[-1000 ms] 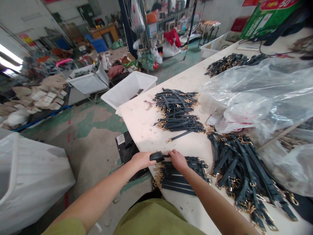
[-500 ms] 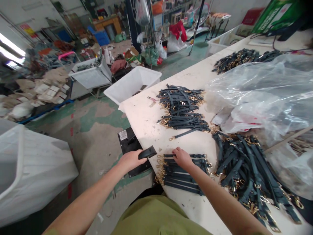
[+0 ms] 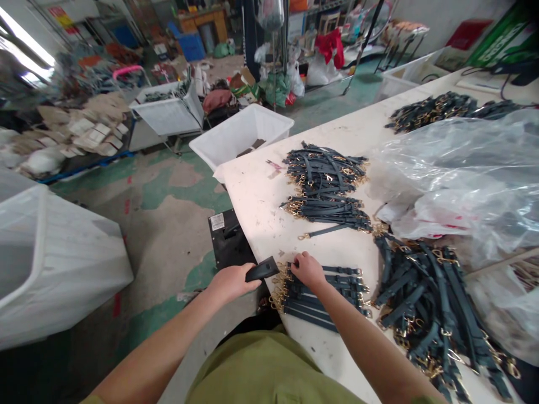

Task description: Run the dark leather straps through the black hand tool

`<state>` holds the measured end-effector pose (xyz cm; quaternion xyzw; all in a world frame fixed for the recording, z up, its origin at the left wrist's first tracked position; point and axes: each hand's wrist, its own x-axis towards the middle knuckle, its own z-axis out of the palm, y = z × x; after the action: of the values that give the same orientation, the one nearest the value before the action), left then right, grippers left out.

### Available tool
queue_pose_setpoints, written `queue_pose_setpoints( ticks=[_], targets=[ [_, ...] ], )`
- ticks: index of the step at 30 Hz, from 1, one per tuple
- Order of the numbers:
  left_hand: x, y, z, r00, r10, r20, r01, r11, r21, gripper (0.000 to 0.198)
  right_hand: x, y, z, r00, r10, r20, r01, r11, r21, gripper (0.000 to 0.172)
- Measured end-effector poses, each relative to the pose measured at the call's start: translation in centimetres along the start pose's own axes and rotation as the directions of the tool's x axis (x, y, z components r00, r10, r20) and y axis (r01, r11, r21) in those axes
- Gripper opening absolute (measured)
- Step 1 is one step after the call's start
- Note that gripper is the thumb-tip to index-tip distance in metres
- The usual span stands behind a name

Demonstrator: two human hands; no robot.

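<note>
My left hand (image 3: 236, 282) is closed around a black handheld tool (image 3: 261, 270), whose front end reaches over the table edge. Beside it, my right hand (image 3: 308, 269) has its fingers pinched on the top strap of a row of dark straps with gold clasps (image 3: 314, 311). The straps lie side by side, their clasps toward the left. A single strap (image 3: 326, 230) lies farther up, below a stacked pile of straps (image 3: 324, 174).
A larger strap pile (image 3: 416, 292) and clear plastic bags (image 3: 471, 168) cover the table's right side. A white bin (image 3: 240, 132) stands past the far table corner, another (image 3: 80, 269) at left. A black device (image 3: 227, 241) sits beside the table edge.
The view has shifted a little. My right hand has moved left along the top strap toward its clasp end, and the tool in my left hand is nearer the clasps.
</note>
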<state>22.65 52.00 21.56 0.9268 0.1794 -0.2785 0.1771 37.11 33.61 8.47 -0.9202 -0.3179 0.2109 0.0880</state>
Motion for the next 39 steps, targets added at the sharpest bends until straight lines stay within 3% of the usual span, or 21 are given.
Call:
queue_pose_setpoints(
  ticks=[5,12,16,28,32,36,39],
  targets=[
    [0.8,1.8,-0.2,0.998,0.049,0.026,-0.051,0.997,0.058,0.048,0.3,1.1,0.5,1.000,-0.020,-0.006,0.021,0.997,0.072,0.019],
    [6.2,6.4,-0.1,0.992,0.108,0.066,-0.118,0.980,0.159,0.047,0.8,2.9,1.2,1.000,0.017,-0.026,-0.010,0.967,0.253,0.025],
    [7.5,6.8,-0.3,0.990,0.111,0.084,-0.127,0.968,0.216,0.046,0.8,2.9,1.2,0.999,0.015,-0.044,-0.001,0.956,0.292,0.026],
    [7.3,7.4,-0.1,0.991,0.120,0.063,-0.131,0.963,0.234,0.045,0.7,2.8,1.0,0.999,0.023,-0.049,-0.008,0.959,0.284,0.026],
    [6.6,6.5,-0.3,0.994,0.089,0.064,-0.098,0.983,0.155,0.047,0.4,2.8,1.0,0.999,0.005,-0.041,0.006,0.965,0.262,0.025],
    [4.1,3.1,-1.1,1.000,0.005,-0.028,-0.002,0.996,0.091,0.050,-0.2,2.1,0.6,0.996,-0.081,-0.041,0.086,0.982,0.166,0.018],
    [1.7,1.0,-1.3,0.998,-0.059,-0.028,0.060,0.997,0.055,0.046,-0.3,1.2,0.1,0.998,-0.055,-0.016,0.056,0.995,0.088,0.021]
  ],
)
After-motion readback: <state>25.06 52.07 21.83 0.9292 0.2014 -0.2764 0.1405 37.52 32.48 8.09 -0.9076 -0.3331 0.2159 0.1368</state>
